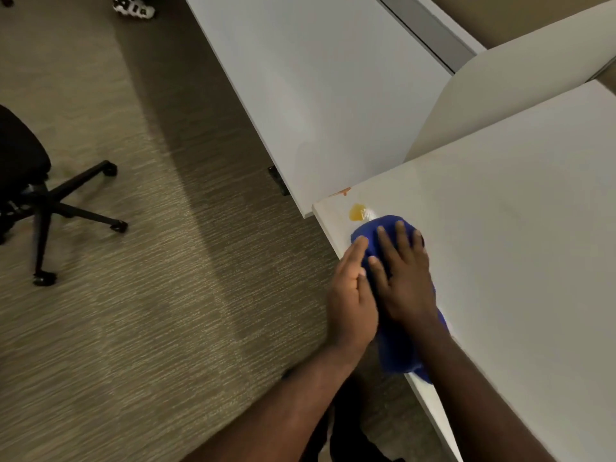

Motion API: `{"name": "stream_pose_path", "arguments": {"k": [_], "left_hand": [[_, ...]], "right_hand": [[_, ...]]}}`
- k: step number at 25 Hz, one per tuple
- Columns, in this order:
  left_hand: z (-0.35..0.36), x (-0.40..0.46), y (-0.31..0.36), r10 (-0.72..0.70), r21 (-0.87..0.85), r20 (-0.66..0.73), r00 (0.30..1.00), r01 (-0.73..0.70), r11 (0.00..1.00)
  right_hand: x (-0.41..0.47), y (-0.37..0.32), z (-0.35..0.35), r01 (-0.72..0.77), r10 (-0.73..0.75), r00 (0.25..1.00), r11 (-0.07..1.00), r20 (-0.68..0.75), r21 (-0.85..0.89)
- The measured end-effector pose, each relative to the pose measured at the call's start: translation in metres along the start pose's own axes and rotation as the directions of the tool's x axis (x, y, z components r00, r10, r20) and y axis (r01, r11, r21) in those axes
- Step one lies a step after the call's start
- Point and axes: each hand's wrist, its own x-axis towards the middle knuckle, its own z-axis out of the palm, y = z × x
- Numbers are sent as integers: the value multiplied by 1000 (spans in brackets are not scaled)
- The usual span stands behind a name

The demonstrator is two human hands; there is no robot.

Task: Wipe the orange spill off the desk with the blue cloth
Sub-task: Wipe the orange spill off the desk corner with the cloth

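An orange puddle lies near the left corner of the white desk, with a smaller orange smear at the desk's far edge. The blue cloth lies along the desk's left edge, its front end just touching the puddle. My right hand presses flat on top of the cloth, fingers spread. My left hand lies against the cloth's left side at the desk edge, fingers straight and together. Part of the cloth hangs over the edge near my forearms.
A second white desk stands beyond, with a beige divider panel between the desks. A black swivel chair sits on the carpet at the left. A sneaker shows at the top.
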Motion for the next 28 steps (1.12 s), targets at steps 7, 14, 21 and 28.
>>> {"name": "stream_pose_path", "arguments": {"k": [7, 14, 21, 28], "left_hand": [[-37, 24, -43, -116, 181, 12, 993, 112, 977], [-44, 25, -49, -244, 230, 81, 966, 221, 948], [-31, 29, -41, -177, 258, 234, 956, 115, 959], [-29, 37, -44, -186, 303, 220, 958, 115, 946]], "right_hand": [[13, 27, 10, -1, 4, 1000, 979, 12, -203], [53, 14, 9, -28, 35, 999, 978, 31, -207], [76, 30, -1, -10, 19, 999, 972, 37, -233], [97, 17, 8, 147, -125, 987, 959, 105, -240]]}}
